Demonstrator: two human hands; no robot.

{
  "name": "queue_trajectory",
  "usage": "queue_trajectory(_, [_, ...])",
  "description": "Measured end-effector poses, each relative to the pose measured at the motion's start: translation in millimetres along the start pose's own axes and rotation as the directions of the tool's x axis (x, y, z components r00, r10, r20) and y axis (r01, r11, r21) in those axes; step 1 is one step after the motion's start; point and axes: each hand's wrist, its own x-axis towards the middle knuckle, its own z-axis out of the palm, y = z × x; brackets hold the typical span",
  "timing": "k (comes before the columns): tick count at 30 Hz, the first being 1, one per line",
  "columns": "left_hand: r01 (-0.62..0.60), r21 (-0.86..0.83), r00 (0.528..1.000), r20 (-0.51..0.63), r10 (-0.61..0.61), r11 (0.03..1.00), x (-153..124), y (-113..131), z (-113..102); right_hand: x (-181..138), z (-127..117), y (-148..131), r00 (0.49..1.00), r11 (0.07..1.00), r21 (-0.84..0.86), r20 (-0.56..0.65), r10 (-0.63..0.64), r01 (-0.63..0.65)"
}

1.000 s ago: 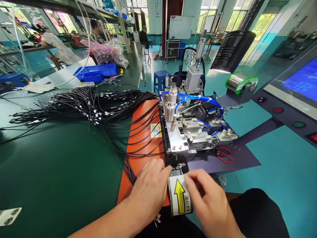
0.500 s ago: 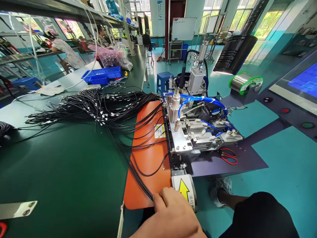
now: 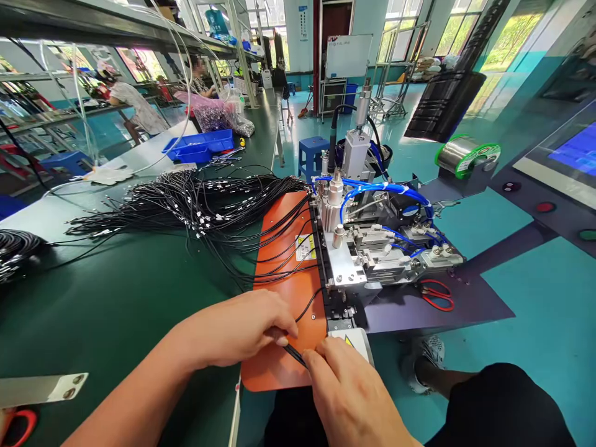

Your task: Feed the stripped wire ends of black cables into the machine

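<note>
My left hand point(image 3: 258, 329) is closed round a strand of black cables point(image 3: 295, 355) above the near part of an orange plate point(image 3: 274, 376). Close on its right, my right hand point(image 3: 347, 379) grips the same cables, and a short stretch of them shows between the two hands. The cable ends are hidden in my right fist. Several single black cables cross the plate to a metal clamping machine point(image 3: 372, 248). A large heap of black cables with white tips point(image 3: 195, 198) lies on the green table point(image 3: 135, 298).
Red-handled scissors point(image 3: 436, 294) lie on the machine's dark base. A solder wire spool point(image 3: 468, 156) and a control panel point(image 3: 549, 186) stand at right. A blue tray point(image 3: 198, 148) sits behind the heap. Two people work at the far left. A metal strip point(image 3: 41, 391) lies front left.
My left hand has come in from the left and taken hold of the cables. My right hand has shifted slightly right, still holding them. The whole view has moved a little.
</note>
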Motion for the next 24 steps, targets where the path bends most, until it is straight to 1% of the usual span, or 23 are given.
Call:
queue_trajectory(2, [0.009,-0.024,0.989,0.15,-0.005,1.0,5.2,4.0,2.9,-1.4,-0.4,0.5,0.999,1.0,-0.007,-0.031,-0.009,0.009])
queue_trajectory(3, [0.015,-0.041,0.982,0.189,-0.007,0.999,6.9,6.2,3.8,-3.0,-1.8,1.6,0.999,1.0,-0.011,-0.046,-0.017,0.017])
queue_trajectory(6, [0.005,-0.132,0.985,0.171,0.018,0.991,10.1,12.3,7.1,-11.7,-10.3,7.3,0.997,0.997,-0.054,-0.058,-0.049,0.046])
queue_trajectory(9, [0.01,-0.213,0.986,0.166,0.026,0.977,14.0,17.6,13.0,-23.3,-22.0,14.4,0.998,0.996,-0.078,-0.027,-0.049,0.047])
queue_trajectory(11, [0.048,-0.231,0.984,0.18,-0.005,0.972,17.8,20.1,18.2,-29.9,-29.8,19.9,1.0,0.999,-0.037,-0.003,-0.025,0.024])
queue_trajectory(13, [0.097,-0.259,0.982,0.182,-0.05,0.961,22.0,21.7,23.7,-34.5,-38.4,26.7,0.999,0.997,0.068,0.027,0.019,-0.021])
queue_trajectory(16, [0.147,-0.323,0.985,0.131,-0.11,0.935,27.8,23.5,32.2,-37.7,-52.8,39.3,0.986,0.951,0.264,0.071,0.148,-0.161])
queue_trajectory(18, [0.161,-0.344,0.987,0.065,-0.147,0.925,30.6,25.0,37.5,-38.4,-61.0,47.0,0.96,0.896,0.348,0.071,0.27,-0.277])
queue_trajectory(21, [0.172,-0.346,0.983,-0.003,-0.184,0.922,32.7,28.6,43.0,-38.4,-67.0,53.5,0.906,0.818,0.408,0.059,0.42,-0.406])
queue_trajectory(24, [0.159,-0.325,0.976,-0.089,-0.197,0.932,32.5,32.6,44.5,-37.4,-66.4,54.0,0.882,0.788,0.425,0.053,0.469,-0.445])
